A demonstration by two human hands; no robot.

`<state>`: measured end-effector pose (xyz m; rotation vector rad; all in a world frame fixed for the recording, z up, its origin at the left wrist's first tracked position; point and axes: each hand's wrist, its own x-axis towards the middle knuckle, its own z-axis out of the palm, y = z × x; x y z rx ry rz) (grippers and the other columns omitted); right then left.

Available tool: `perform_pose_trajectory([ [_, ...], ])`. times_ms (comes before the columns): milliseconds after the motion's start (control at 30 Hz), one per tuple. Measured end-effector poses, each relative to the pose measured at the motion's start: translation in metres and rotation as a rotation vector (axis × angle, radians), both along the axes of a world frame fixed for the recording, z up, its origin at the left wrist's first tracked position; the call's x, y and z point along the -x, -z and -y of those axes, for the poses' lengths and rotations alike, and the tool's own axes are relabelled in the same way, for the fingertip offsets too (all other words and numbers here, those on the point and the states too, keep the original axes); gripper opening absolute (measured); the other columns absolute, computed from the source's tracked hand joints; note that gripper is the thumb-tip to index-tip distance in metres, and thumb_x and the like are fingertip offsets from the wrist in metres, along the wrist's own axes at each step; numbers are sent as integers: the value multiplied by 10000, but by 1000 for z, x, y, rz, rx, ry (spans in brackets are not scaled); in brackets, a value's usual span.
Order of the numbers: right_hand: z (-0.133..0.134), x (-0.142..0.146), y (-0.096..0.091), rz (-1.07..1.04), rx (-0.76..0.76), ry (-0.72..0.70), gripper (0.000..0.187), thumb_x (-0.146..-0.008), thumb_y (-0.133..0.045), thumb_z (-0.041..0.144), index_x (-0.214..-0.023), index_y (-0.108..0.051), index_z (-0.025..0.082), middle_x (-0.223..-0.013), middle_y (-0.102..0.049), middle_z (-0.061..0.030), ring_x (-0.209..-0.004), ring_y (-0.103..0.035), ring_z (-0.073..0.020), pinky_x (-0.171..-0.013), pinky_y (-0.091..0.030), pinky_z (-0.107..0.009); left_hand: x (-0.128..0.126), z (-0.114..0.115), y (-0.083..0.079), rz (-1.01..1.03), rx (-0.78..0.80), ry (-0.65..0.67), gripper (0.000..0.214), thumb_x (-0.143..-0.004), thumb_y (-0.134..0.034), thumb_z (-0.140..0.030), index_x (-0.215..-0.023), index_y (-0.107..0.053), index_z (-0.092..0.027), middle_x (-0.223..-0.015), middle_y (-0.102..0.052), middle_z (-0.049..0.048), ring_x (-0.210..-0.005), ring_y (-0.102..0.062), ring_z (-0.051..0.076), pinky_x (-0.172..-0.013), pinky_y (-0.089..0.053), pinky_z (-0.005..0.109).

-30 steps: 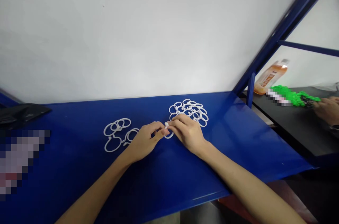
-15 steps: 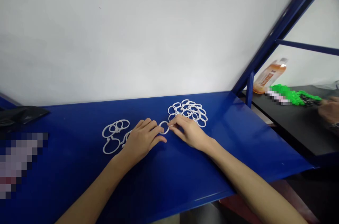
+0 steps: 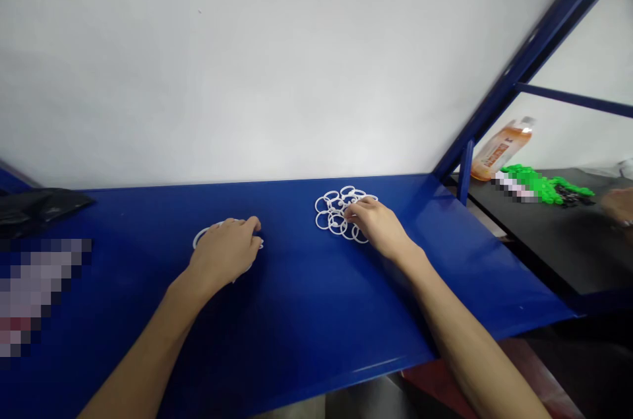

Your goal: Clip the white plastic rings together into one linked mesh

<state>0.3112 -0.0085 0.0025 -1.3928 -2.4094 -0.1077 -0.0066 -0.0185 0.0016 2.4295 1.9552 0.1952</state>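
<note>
I have the right hand (image 3: 380,227) at a cluster of thin white plastic rings (image 3: 335,224), its fingers bent and drawn close together; I cannot tell whether a ring is caught between them. The rings spread left of those fingers and beyond them, overlapping flat on the blue desk (image 3: 306,313), smooth and round with small knobs. My left hand (image 3: 222,254), palm down with fingers curled, covers a second group of white rings (image 3: 198,234); their edges show around it, and I cannot tell its hold. Well right of the right fingers, a capped drink bottle (image 3: 504,148) appears tilted, with orange contents or label. Well left of the left fingers lies a black plastic bag (image 3: 44,204), its contents hidden from me.
</note>
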Motion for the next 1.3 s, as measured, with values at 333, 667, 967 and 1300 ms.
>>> perform_pose_trajectory([
  [333,1,3,1,6,-120,-51,136,-957,-546,102,-976,-663,169,-937,-679,-85,-894,-500,-232,-751,-479,-350,-3,-6,14,187,8,203,207,-877,-496,-277,-882,-700,-240,-887,-710,62,-847,-593,261,-780,-430,381],
  [667,12,27,-3,-121,-184,-166,210,-1003,-482,204,-1013,-689,171,-907,-682,-104,-876,-518,-242,-817,-482,-413,-18,-4,10,257,-187,122,146,-915,-552,-331,-853,-620,-218,-951,-667,54,-929,-546,255,-871,-421,406],
  [967,33,58,15,-344,60,-328,160,-991,-548,303,-1049,-601,164,-964,-675,-72,-869,-597,-188,-787,-504,-334,-48,10,18,479,-225,337,139,-945,-512,-305,-866,-592,-223,-838,-675,17,-867,-594,206,-857,-431,359],
  [1300,32,59,19,-623,75,-311,106,-966,-497,166,-1029,-575,200,-930,-637,-46,-850,-591,-161,-773,-509,-321,-52,17,7,858,120,211,208,-884,-628,-431,-867,-621,-223,-819,-672,-17,-748,-620,154,-719,-470,286],
])
